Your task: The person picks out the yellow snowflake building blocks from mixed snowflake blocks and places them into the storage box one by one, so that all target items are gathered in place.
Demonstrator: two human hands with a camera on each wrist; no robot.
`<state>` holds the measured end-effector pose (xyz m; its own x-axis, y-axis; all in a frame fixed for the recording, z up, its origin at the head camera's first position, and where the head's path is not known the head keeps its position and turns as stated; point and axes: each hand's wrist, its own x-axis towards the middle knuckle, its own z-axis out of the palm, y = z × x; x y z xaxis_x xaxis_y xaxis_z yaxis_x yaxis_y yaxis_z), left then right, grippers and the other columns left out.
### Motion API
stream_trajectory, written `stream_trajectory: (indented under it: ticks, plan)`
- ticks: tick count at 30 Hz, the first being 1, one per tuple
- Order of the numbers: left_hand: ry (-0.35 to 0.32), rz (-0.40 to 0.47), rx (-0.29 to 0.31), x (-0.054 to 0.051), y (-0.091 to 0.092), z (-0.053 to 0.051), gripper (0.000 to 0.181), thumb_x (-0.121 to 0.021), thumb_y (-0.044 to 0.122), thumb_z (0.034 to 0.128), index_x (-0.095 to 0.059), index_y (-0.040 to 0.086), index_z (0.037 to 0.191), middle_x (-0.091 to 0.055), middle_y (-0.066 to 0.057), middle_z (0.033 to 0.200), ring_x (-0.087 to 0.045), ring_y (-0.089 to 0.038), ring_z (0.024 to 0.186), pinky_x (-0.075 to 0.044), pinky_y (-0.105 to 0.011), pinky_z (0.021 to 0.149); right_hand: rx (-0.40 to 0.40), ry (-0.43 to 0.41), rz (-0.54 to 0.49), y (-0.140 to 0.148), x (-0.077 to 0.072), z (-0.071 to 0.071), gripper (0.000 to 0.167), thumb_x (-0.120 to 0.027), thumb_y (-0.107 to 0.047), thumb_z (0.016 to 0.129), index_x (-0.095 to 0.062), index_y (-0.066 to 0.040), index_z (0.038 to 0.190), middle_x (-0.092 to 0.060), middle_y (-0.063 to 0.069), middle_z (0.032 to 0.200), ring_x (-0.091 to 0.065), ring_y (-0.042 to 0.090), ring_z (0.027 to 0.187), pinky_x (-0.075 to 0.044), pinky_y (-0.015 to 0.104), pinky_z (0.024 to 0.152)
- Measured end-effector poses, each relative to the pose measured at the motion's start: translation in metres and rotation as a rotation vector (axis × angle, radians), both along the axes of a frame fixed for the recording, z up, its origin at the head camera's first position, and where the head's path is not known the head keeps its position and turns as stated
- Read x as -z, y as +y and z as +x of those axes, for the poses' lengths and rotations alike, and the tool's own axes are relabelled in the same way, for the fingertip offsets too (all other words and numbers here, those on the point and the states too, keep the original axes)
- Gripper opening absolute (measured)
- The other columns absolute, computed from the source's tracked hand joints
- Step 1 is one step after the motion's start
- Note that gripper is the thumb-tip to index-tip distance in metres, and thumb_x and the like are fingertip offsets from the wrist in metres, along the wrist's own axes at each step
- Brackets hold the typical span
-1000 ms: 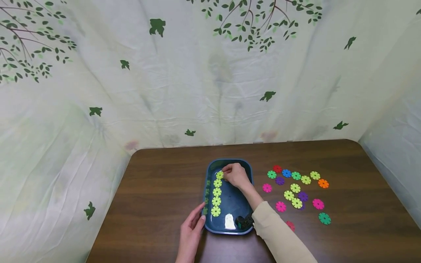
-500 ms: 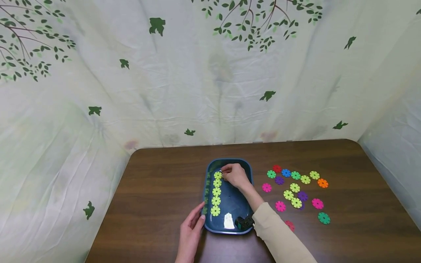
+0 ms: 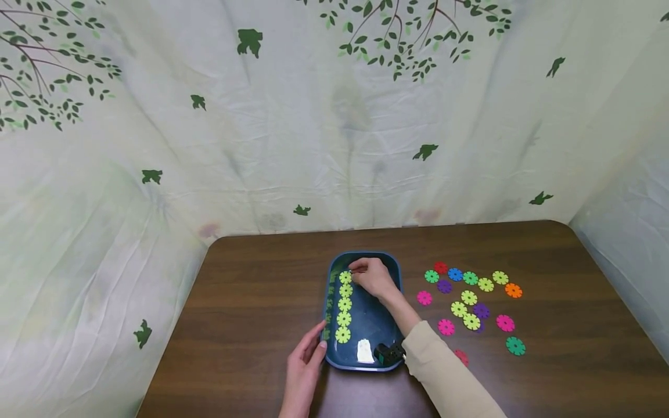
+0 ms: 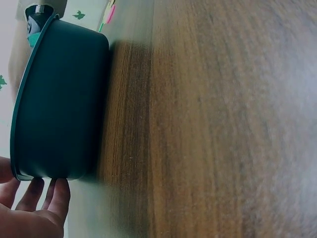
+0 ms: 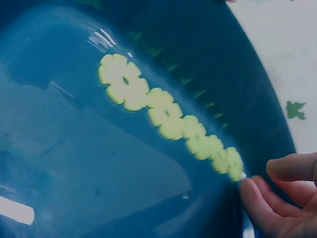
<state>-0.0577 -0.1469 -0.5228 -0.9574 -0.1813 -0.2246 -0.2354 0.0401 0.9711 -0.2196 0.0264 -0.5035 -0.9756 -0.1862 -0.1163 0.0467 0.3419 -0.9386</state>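
Observation:
Inside the blue tray [image 3: 366,368], several yellow-green flower-shaped discs lie in a line along its left side; the far disc [image 3: 345,277] is beside the fingertips of my right hand [image 3: 373,277]. In the right wrist view, one fingertip of the right hand [image 5: 285,196] touches or nearly touches the end disc [image 5: 235,163], and another finger is raised apart. My left hand [image 3: 304,366] holds the tray's left wall near the front corner. In the left wrist view, fingertips of the left hand [image 4: 37,210] press the tray's outer wall [image 4: 64,104], with another finger at the rim.
Loose flower discs in several colours lie on the brown table [image 3: 251,302] right of the tray, including an orange disc [image 3: 514,290] and a pink disc [image 3: 505,323]. A black device [image 3: 389,353] is at my right wrist, over the tray's front corner. A leaf-printed cloth [image 3: 334,145] hangs behind.
The far disc has shifted slightly left, into line with the other discs, as my right fingertips moved left with it. The left hand and the tray have stayed in place.

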Motion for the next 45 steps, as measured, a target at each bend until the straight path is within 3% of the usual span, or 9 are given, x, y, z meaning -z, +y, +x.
stream_trajectory:
  ticks: [7, 21, 32, 40, 45]
  plan:
    - [-0.009, -0.015, -0.004, -0.001, -0.001, -0.001, 0.038, -0.057, 0.008, 0.0977, -0.06, 0.013, 0.136, -0.051, -0.01, 0.143, -0.044, -0.029, 0.134, -0.039, -0.044, 0.106, -0.033, 0.028, -0.004, 0.003, -0.017, 0.004, 0.025, -0.063, -0.004, 0.092, -0.068, 0.002, 0.116, -0.067, 0.014, 0.11, -0.063, 0.023, 0.091, -0.055, 0.037, 0.079]
    - [0.032, 0.009, -0.01, 0.002, -0.002, 0.002, 0.038, -0.058, 0.006, 0.0972, -0.061, 0.012, 0.135, -0.052, -0.009, 0.142, -0.043, -0.027, 0.134, -0.038, -0.04, 0.107, -0.081, 0.077, -0.036, 0.02, -0.044, 0.027, 0.025, -0.066, -0.008, 0.093, -0.068, -0.005, 0.117, -0.067, 0.01, 0.116, -0.065, 0.024, 0.103, -0.054, 0.042, 0.088]
    - [0.024, -0.007, -0.003, 0.002, -0.001, 0.0, 0.038, -0.058, 0.007, 0.0973, -0.06, 0.012, 0.135, -0.052, -0.009, 0.142, -0.043, -0.027, 0.134, -0.038, -0.041, 0.107, -0.057, 0.08, 0.014, 0.047, -0.044, 0.049, 0.027, -0.068, -0.006, 0.091, -0.069, -0.008, 0.118, -0.067, 0.009, 0.117, -0.065, 0.023, 0.103, -0.055, 0.041, 0.086]
    - [0.031, -0.01, 0.0, 0.002, 0.0, 0.0, 0.039, -0.057, 0.007, 0.0977, -0.059, 0.011, 0.136, -0.051, -0.01, 0.143, -0.042, -0.028, 0.135, -0.038, -0.042, 0.107, -0.04, 0.036, 0.062, 0.067, -0.04, 0.066, 0.028, -0.069, -0.008, 0.091, -0.068, -0.012, 0.119, -0.066, 0.005, 0.119, -0.064, 0.022, 0.106, -0.055, 0.041, 0.087]
    - [0.016, -0.012, -0.006, 0.004, 0.0, -0.002, 0.039, -0.057, 0.006, 0.0969, -0.06, 0.011, 0.135, -0.052, -0.009, 0.142, -0.043, -0.027, 0.134, -0.038, -0.043, 0.107, -0.03, 0.036, 0.057, 0.081, -0.036, 0.074, 0.031, -0.069, -0.009, 0.092, -0.066, -0.009, 0.123, -0.065, 0.008, 0.121, -0.063, 0.024, 0.108, -0.054, 0.041, 0.089]
